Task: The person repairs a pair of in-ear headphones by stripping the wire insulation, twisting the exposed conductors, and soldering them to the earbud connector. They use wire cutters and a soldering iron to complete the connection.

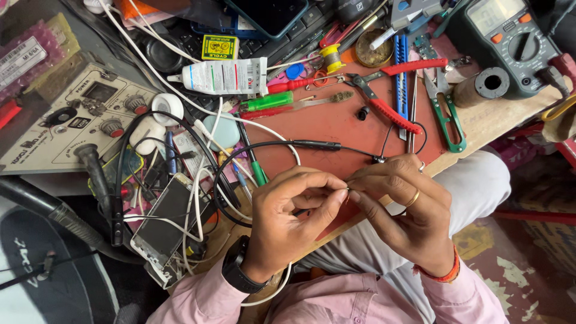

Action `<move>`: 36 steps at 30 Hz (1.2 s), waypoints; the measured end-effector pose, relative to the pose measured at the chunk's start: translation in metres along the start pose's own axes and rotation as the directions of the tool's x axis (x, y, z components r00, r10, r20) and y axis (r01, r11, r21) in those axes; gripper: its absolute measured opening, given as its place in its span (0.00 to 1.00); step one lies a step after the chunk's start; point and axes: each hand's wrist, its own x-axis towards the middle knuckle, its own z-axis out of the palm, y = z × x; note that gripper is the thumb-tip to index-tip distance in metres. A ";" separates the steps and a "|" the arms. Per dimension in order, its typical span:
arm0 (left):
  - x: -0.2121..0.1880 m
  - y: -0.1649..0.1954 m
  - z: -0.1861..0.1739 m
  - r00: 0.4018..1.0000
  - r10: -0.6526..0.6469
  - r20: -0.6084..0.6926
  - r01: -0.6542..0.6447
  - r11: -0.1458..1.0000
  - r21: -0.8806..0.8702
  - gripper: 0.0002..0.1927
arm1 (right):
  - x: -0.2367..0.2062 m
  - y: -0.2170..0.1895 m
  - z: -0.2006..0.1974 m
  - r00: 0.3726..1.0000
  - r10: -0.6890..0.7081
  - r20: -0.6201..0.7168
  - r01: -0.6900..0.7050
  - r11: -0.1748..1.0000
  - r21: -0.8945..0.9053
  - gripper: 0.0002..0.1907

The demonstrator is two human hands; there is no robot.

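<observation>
Hands meet at near centre, above the near edge of the red mat. Left hand and right hand each pinch a thin black wire between thumb and forefinger, fingertips almost touching. Wire loops away to the far left across the mat. Red-handled pliers lie far of the hands; green-handled snips to the right; multimeter at far right.

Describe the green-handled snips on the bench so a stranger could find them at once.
Start at the dark green multimeter in the far right corner of the bench. Just left of it and nearer the person, beside a brown tube, lie the snips. Unlike the red-handled pliers to their left, they have a thin green loop handle.
</observation>
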 end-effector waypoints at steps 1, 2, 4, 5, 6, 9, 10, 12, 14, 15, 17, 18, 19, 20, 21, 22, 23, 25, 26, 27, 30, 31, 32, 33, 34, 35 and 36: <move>0.000 0.000 -0.001 1.000 0.019 0.009 -0.019 1.000 0.005 0.07 | 0.000 0.000 -0.001 1.000 0.004 -0.005 -0.004 1.000 -0.005 0.10; 0.000 0.001 -0.001 0.999 0.038 0.017 -0.038 0.999 0.010 0.07 | 0.001 -0.001 -0.001 1.000 0.009 -0.010 -0.009 1.000 -0.009 0.10; -0.001 0.000 0.000 0.999 0.043 0.015 -0.043 0.999 0.010 0.07 | 0.000 -0.002 -0.002 1.000 0.013 -0.017 -0.013 1.000 -0.018 0.11; -0.001 0.000 0.000 0.999 0.046 0.014 -0.046 0.999 0.011 0.07 | 0.000 -0.002 -0.001 1.000 0.010 -0.020 -0.011 1.000 -0.024 0.11; -0.001 0.000 0.000 0.999 0.045 0.016 -0.045 0.999 0.013 0.07 | 0.000 -0.002 -0.001 1.000 0.007 -0.022 -0.008 1.000 -0.029 0.11; -0.001 0.000 -0.001 0.998 0.053 0.021 -0.054 0.998 0.019 0.07 | -0.001 -0.002 0.000 0.999 0.011 -0.035 -0.011 1.000 -0.018 0.11; -0.001 0.001 -0.001 0.998 0.058 0.023 -0.059 0.998 0.021 0.07 | -0.001 -0.002 0.000 0.999 0.016 -0.032 -0.016 1.000 -0.018 0.11; -0.001 0.001 -0.001 0.998 0.060 0.019 -0.061 0.998 0.022 0.07 | -0.002 -0.001 0.000 0.999 0.025 -0.025 -0.026 0.999 -0.019 0.11; 0.000 0.000 0.000 0.999 0.054 0.008 -0.054 0.998 0.022 0.06 | -0.003 -0.001 0.001 0.999 0.031 -0.028 -0.031 1.000 -0.003 0.10; 0.000 0.000 0.000 0.999 0.042 0.011 -0.042 0.999 0.023 0.06 | -0.003 -0.001 0.002 0.999 0.034 -0.029 -0.034 0.999 0.005 0.10; -0.002 0.000 -0.001 1.000 0.017 0.014 -0.018 1.000 0.026 0.07 | -0.005 -0.002 0.003 0.999 0.039 -0.030 -0.038 0.999 0.024 0.10; -0.002 -0.001 -0.001 1.000 0.006 0.008 -0.006 1.000 0.010 0.06 | -0.005 -0.002 0.004 0.999 0.042 -0.031 -0.041 0.999 0.034 0.10; -0.002 -0.002 -0.001 1.000 -0.005 0.002 0.005 1.000 -0.007 0.06 | -0.006 -0.003 0.005 0.998 0.054 -0.039 -0.052 0.997 0.053 0.10; -0.002 -0.003 -0.001 1.000 -0.016 -0.002 0.016 1.000 -0.023 0.05 | -0.006 -0.004 0.006 0.997 0.066 -0.047 -0.062 0.995 0.072 0.10; -0.002 -0.003 0.000 0.999 -0.032 0.006 0.033 0.997 -0.071 0.05 | -0.006 -0.005 0.006 0.996 0.076 -0.055 -0.071 0.993 0.091 0.10; -0.002 -0.004 0.000 0.999 -0.048 0.014 0.049 0.992 -0.118 0.05 | -0.006 -0.006 0.006 0.997 0.061 -0.056 -0.056 0.995 0.083 0.10; -0.003 -0.005 0.000 0.998 -0.063 0.022 0.066 0.984 -0.165 0.05 | -0.006 -0.006 0.006 0.997 0.046 -0.056 -0.041 0.996 0.075 0.11; -0.004 -0.006 0.001 0.998 -0.064 0.018 0.066 0.982 -0.178 0.06 | -0.005 -0.008 0.006 0.998 0.017 -0.058 -0.013 0.998 0.062 0.11; -0.004 -0.006 0.001 0.998 -0.064 0.018 0.066 0.981 -0.184 0.06 | -0.004 -0.008 0.005 0.998 0.000 -0.060 0.004 0.998 0.055 0.11; -0.004 -0.006 0.001 0.998 -0.063 0.014 0.065 0.983 -0.171 0.06 | -0.003 -0.009 0.005 0.998 -0.017 -0.062 0.020 0.999 0.049 0.11; -0.005 -0.005 0.001 0.999 -0.046 0.004 0.046 0.991 -0.125 0.06 | -0.002 -0.010 0.004 0.998 -0.024 -0.062 0.025 1.000 0.010 0.12; -0.006 -0.004 0.000 1.000 -0.029 0.004 0.030 0.994 -0.106 0.06 | -0.002 -0.011 0.004 0.998 -0.024 -0.064 0.023 1.000 -0.004 0.12; -0.006 -0.003 0.000 1.000 -0.013 0.005 0.014 0.996 -0.087 0.06 | -0.002 -0.012 0.004 0.998 -0.023 -0.065 0.022 1.000 -0.017 0.12; -0.006 -0.002 0.000 1.000 -0.001 0.005 0.001 0.996 -0.087 0.06 | -0.003 -0.012 0.004 0.998 -0.023 -0.066 0.021 0.999 -0.031 0.12; -0.006 -0.002 0.000 1.000 0.012 0.006 -0.011 0.996 -0.087 0.06 | -0.003 -0.012 0.004 0.998 -0.024 -0.066 0.022 0.999 -0.027 0.12; -0.006 -0.001 0.001 1.000 0.025 0.009 -0.024 0.996 -0.086 0.06 | -0.003 -0.012 0.003 0.997 -0.025 -0.068 0.023 0.999 -0.025 0.12; -0.006 0.001 0.001 0.999 0.054 0.000 -0.054 0.998 -0.022 0.06 | -0.003 -0.012 0.003 0.997 -0.026 -0.070 0.024 0.999 -0.022 0.12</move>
